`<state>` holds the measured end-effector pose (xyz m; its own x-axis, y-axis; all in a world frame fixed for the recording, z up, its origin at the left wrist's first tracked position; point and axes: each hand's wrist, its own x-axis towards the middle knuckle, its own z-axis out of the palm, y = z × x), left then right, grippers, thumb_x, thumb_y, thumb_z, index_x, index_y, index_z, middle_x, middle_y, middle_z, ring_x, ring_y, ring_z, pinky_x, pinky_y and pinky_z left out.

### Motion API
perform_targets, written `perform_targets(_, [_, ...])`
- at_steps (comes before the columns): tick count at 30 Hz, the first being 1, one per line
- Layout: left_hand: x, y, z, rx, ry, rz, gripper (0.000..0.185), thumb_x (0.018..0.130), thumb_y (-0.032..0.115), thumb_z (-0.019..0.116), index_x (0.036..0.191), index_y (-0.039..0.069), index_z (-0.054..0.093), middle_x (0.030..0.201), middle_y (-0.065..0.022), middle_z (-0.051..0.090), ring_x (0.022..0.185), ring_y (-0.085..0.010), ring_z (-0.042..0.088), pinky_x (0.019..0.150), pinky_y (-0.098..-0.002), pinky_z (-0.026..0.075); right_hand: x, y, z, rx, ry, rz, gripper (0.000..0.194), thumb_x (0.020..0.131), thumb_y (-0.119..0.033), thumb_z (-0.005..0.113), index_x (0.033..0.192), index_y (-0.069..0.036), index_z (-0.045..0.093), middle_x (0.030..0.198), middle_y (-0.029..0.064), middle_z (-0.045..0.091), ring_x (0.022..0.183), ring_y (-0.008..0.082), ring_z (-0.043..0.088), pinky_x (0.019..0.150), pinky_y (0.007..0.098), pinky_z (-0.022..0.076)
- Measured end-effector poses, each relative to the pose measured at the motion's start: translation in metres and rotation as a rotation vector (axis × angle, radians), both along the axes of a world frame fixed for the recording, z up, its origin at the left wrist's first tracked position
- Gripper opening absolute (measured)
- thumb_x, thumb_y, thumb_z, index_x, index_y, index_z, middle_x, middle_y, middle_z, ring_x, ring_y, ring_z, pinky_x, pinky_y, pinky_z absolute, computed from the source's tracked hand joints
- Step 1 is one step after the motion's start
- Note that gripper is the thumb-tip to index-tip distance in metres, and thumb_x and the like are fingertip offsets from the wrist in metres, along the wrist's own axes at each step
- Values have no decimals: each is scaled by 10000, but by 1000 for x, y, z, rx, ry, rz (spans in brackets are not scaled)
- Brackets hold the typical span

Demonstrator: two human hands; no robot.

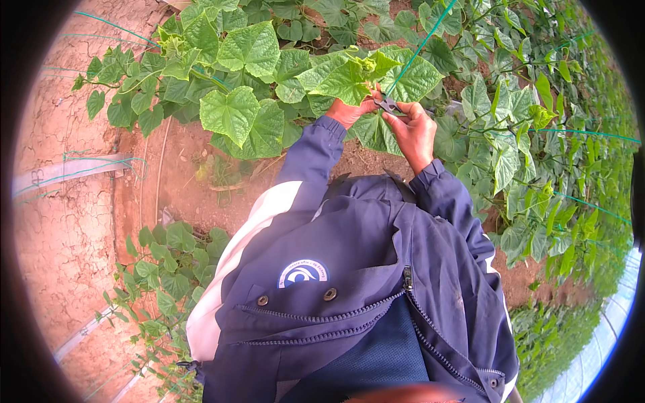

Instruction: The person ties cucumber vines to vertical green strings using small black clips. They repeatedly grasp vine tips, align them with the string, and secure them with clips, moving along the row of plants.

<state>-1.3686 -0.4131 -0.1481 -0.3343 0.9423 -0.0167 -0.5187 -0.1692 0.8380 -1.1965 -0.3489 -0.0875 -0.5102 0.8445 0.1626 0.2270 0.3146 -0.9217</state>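
A small dark plastic plant clip (388,104) sits between my two hands, at the lower end of a taut green twine (422,46). My right hand (417,130) pinches the clip between thumb and fingers from the right. From the left, my left hand (346,112) has its fingertips closed around the top of a cucumber vine (367,68), against the clip's other end. Broad leaves cover part of that hand, and the stem in its grasp is mostly hidden. A large leaf (375,132) hangs just below the clip.
Leafy vines (247,55) spread to the left, and dense rows of plants (524,131) fill the right. A cracked earth wall (65,211) bears a pale strip (75,171) with writing and loose twine. More plants (171,262) grow at lower left. Several green strings (587,132) cross the rows.
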Motion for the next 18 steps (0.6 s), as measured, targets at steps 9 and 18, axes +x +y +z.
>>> perform_targets(9, [1,8,-13,24,325,92,420,836,70,793,1211,46,606,1142,-38,635,1015,-159,609,818,-317,534,-12,6,40,281,-391,-16,402,766,-337,828,995,-43,679,726,116,709,682,285,706,629,381,538])
perform_targets(18, [0,-13,-4,37,394,82,306,839,44,739,1126,33,635,1027,-35,667,929,-143,609,793,-320,508,-25,-13,59,248,-552,25,427,768,-389,809,1005,-62,673,727,120,705,715,319,707,658,413,539])
